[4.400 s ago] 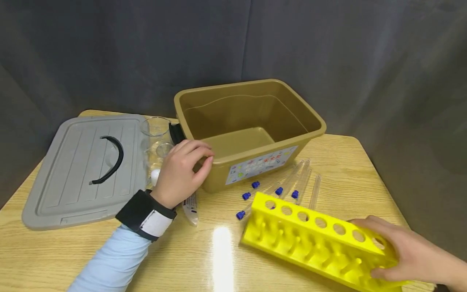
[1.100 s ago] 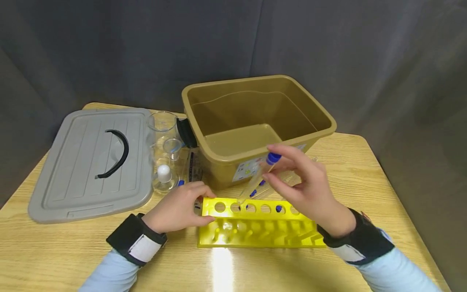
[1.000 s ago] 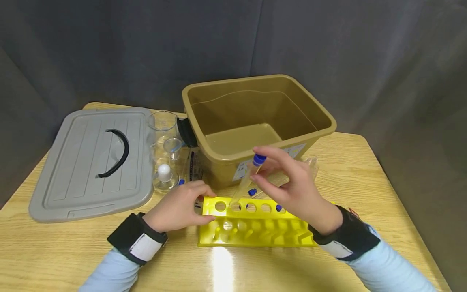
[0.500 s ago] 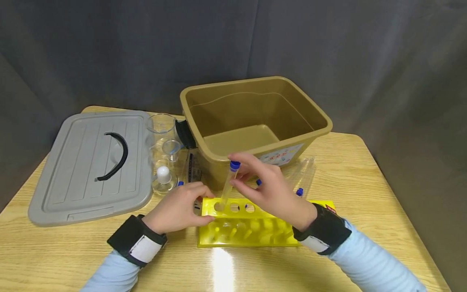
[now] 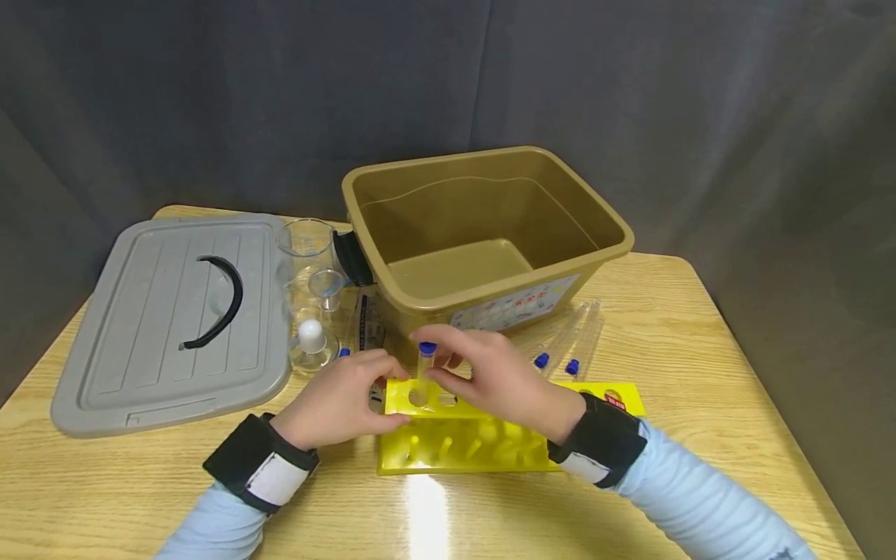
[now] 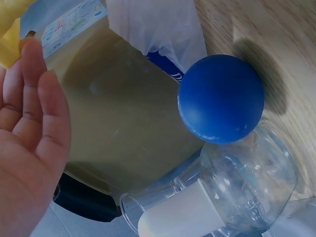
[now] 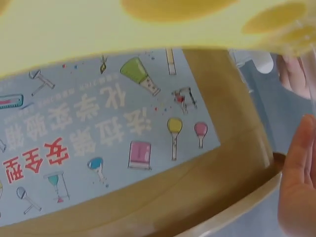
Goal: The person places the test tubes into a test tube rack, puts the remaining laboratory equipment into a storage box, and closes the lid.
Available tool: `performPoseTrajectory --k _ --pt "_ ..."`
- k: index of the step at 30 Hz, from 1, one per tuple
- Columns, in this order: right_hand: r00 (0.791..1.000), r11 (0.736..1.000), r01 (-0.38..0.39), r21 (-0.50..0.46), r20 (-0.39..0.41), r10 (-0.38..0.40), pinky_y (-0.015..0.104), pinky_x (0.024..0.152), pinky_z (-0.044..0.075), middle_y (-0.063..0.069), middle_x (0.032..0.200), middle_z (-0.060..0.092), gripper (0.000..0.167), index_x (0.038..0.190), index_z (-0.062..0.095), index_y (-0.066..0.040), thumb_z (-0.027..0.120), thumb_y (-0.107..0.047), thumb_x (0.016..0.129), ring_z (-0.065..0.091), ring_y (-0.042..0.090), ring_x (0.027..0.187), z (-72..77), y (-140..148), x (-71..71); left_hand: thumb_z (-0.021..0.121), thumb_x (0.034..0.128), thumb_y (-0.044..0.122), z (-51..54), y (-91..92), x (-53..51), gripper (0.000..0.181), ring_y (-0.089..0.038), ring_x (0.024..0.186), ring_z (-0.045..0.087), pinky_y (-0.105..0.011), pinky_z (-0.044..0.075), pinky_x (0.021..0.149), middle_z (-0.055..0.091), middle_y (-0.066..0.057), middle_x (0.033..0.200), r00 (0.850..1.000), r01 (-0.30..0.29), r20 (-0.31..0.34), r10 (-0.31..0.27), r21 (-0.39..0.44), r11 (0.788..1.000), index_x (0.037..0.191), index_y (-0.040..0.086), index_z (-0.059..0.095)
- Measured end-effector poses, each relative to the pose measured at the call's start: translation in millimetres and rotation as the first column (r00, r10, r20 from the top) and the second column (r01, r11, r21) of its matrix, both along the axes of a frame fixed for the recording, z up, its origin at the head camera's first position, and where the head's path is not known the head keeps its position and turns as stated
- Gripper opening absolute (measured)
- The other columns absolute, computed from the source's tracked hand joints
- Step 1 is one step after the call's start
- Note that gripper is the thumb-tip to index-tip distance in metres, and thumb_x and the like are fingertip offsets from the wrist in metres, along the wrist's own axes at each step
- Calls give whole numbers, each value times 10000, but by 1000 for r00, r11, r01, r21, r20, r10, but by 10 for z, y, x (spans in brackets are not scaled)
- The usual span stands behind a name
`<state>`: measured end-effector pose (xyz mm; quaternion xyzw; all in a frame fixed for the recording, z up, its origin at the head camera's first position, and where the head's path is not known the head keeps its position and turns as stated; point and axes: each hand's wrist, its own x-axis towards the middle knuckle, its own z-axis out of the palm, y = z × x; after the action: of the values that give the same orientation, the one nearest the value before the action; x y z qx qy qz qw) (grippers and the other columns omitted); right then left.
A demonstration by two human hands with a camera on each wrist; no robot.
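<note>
The yellow test tube rack (image 5: 462,447) stands near the front of the table. Its left end is gripped by my left hand (image 5: 343,400), thumb in front and fingers behind. Between thumb and fingers my right hand (image 5: 500,381) pinches a clear test tube (image 5: 425,365) just below its blue cap. The tube is upright, its lower end at the leftmost hole of the rack. In the left wrist view the left hand's fingers (image 6: 32,98) touch a yellow corner. The right wrist view has the rack (image 7: 98,29) across its top and part of the right hand (image 7: 298,187) at the edge.
A brown bin (image 5: 490,294) stands behind the rack. Several capped tubes (image 5: 563,342) lie at its right front. On the left are a grey lid (image 5: 161,311), a beaker (image 5: 308,237) and a white-capped glass bottle (image 5: 311,350). A blue ball (image 6: 220,98) is near the left hand.
The rack was brought to the middle and turned level. My right hand has picked up a tube and moved left and down with it to the rack's end hole. My left hand went from bin to rack.
</note>
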<state>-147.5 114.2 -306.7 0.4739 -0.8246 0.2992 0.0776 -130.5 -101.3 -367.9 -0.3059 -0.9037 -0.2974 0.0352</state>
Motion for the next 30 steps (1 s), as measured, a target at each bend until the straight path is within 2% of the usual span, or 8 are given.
performPoseTrajectory --k 7,13,19,26,30 --pt "999 997 -2 83 -51 7 164 607 476 50 855 685 389 1163 509 -60 696 -66 821 645 130 722 -33 -23 5 797 695 329 -1 2 9 373 -109 825 568 -252 484 729 637 44 945 1000 -4 -10 4 3 1000 975 132 650" --pt "1000 991 20 131 -6 -19 164 628 500 56 891 684 371 1147 484 -59 685 -79 836 657 133 733 9 -12 -7 803 684 321 1 8 9 371 -99 817 558 -254 481 731 633 49 929 1000 -8 -10 8 13 1000 964 131 650" --pt "1000 991 14 131 13 -16 191 651 517 66 924 680 358 1147 486 -53 676 -70 843 657 135 748 0 8 -10 801 687 319 8 14 7 370 -108 819 563 -254 481 726 633 47 932 1000 -9 2 9 11 1000 968 129 654" --pt "998 991 11 132 -59 -3 167 612 484 65 900 684 370 1139 495 -60 694 -77 827 659 151 750 -18 -3 27 804 691 326 11 13 14 375 -119 849 588 -286 498 756 638 42 949 1000 -16 18 15 9 1000 978 139 650" --pt "997 988 5 153 -70 6 167 587 461 57 856 680 384 1157 488 -73 691 -86 831 657 159 741 -41 0 38 804 693 323 1 9 19 366 -114 854 588 -291 498 761 637 48 950 999 -21 25 21 9 1000 974 148 648"
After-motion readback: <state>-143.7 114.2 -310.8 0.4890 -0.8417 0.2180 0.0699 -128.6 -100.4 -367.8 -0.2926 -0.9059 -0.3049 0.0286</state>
